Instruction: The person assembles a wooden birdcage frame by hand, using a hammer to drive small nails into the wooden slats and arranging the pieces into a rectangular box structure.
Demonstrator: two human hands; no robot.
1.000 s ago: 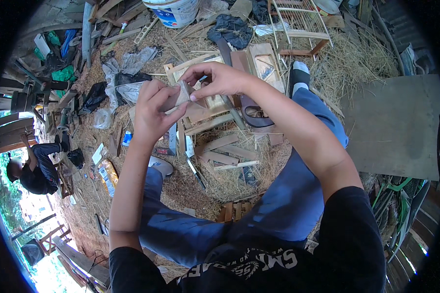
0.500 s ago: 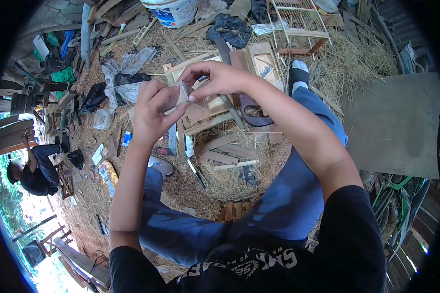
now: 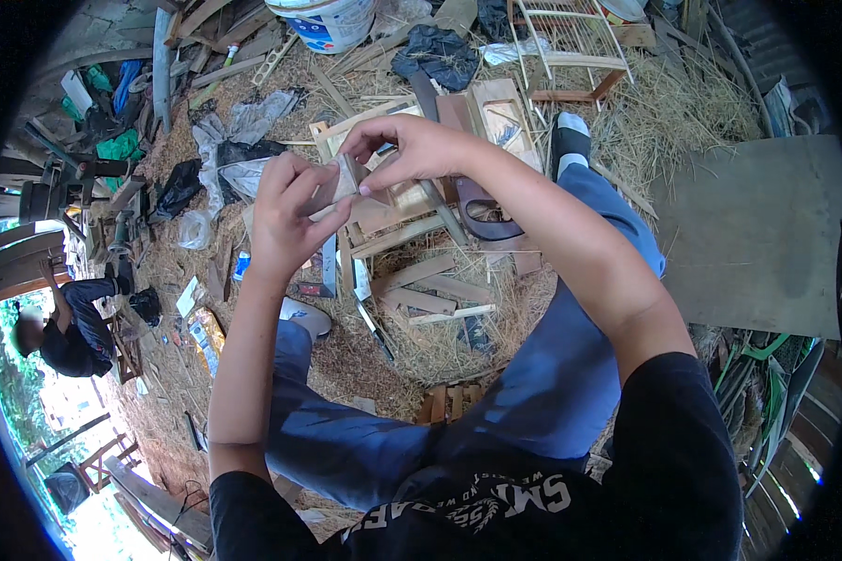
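Up in front of me, a small light wooden block [image 3: 348, 178] is pinched between my two hands. My left hand [image 3: 288, 208] closes on its left side, thumb below and fingers bent. From the right, my right hand [image 3: 410, 152] grips the same piece with thumb and fingertips. Fingers cover much of the block, so its full shape is hidden. Beneath the hands lies a wooden frame [image 3: 400, 239] with boards. To the right of it is a handsaw with a dark purple handle [image 3: 489, 224].
Wood offcuts [image 3: 421, 299] and a long dark-handled blade [image 3: 376, 329] lie before me. A white bucket [image 3: 324, 23] and a slatted wooden rack [image 3: 575, 47] stand at the back. A large flat board [image 3: 753, 238] is at right. Another person [image 3: 66, 327] sits at left.
Both hands keep their hold on the wooden block and have barely shifted. Little else differs.
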